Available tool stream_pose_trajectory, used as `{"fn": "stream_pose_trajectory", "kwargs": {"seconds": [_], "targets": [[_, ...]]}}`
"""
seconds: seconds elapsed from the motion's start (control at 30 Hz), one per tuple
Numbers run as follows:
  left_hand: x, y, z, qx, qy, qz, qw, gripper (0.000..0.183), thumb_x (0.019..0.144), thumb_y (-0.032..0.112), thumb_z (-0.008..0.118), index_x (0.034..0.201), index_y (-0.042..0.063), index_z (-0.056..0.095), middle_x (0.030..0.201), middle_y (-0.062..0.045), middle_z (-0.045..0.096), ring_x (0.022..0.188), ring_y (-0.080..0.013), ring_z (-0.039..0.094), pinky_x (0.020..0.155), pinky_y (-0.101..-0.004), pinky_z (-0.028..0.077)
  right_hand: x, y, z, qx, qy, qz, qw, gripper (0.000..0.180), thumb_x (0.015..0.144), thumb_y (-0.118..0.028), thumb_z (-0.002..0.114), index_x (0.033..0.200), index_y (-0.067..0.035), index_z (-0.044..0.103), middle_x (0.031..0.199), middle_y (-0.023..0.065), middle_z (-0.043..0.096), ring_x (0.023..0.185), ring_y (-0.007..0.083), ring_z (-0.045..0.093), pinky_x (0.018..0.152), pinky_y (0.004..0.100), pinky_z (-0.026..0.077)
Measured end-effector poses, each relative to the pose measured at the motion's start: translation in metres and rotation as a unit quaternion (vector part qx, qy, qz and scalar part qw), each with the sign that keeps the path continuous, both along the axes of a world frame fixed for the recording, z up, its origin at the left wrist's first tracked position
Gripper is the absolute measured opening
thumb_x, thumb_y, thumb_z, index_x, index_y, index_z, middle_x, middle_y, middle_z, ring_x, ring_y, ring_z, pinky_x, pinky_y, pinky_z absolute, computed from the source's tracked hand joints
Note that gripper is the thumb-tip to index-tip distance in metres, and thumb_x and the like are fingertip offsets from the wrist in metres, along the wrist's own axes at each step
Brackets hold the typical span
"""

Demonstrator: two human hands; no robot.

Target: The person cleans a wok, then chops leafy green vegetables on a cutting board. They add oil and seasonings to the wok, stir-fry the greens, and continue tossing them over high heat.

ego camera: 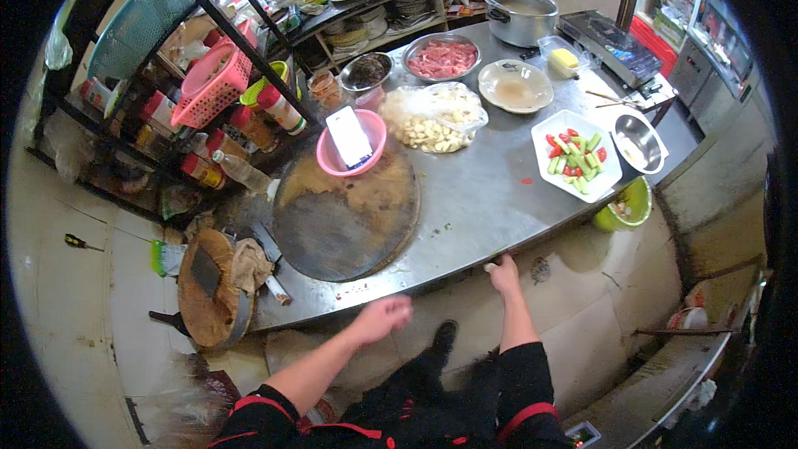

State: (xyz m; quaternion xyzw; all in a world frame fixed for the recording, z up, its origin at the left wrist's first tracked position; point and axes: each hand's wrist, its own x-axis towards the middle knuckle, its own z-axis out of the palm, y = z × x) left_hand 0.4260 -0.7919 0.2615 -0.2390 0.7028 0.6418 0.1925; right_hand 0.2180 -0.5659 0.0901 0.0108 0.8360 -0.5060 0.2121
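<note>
My left hand [385, 318] hangs in the air before the near edge of the steel table [474, 218]; its fingers are curled and I cannot tell whether they are fully closed. My right hand [502, 274] is at the table's edge, its fingers hidden under the rim. A round wooden chopping board [349, 218] lies on the left part of the table. On its far side, a phone [349, 137] leans in a pink plastic bowl [379, 128]. A white plate [576, 190] of cut cucumber and red pepper pieces [576, 159] stands at the right.
Behind are a bag of peeled garlic [436, 131], a bowl of sliced raw meat [442, 59], a patterned dish [515, 87] and a large pot [522, 15]. A second round board [209, 324] stands left, with a cleaver [265, 242] nearby. A green bin [629, 212] is below the right edge.
</note>
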Motion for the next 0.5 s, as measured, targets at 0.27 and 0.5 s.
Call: {"fn": "stream_pose_trajectory", "kwargs": {"seconds": [0.27, 0.5], "targets": [[-0.171, -0.142, 0.028, 0.163, 0.116, 0.455, 0.868, 0.048, 0.096, 0.037, 0.041, 0.117, -0.006, 0.033, 0.087, -0.02, 0.056, 0.081, -0.028, 0.06, 0.071, -0.0398, 0.054, 0.024, 0.003, 0.035, 0.048, 0.024, 0.041, 0.998, 0.056, 0.065, -0.039, 0.075, 0.101, 0.0, 0.055, 0.097, 0.0218, 0.061, 0.093, 0.0355, 0.059, 0.082, 0.0401, 0.046], [-0.208, -0.191, -0.025, 0.241, 0.226, 0.323, 0.887, 0.033, 0.088, 0.006, 0.05, 0.12, 0.0, 0.046, 0.098, -0.016, 0.06, 0.079, -0.0264, 0.061, 0.069, -0.0326, 0.055, 0.134, 0.178, 0.064, 0.114, -0.051, -0.209, 0.97, 0.043, 0.071, -0.037, 0.074, 0.082, -0.007, 0.046, 0.072, 0.0079, 0.051, 0.069, 0.0201, 0.049, 0.065, 0.0342, 0.043]]}}
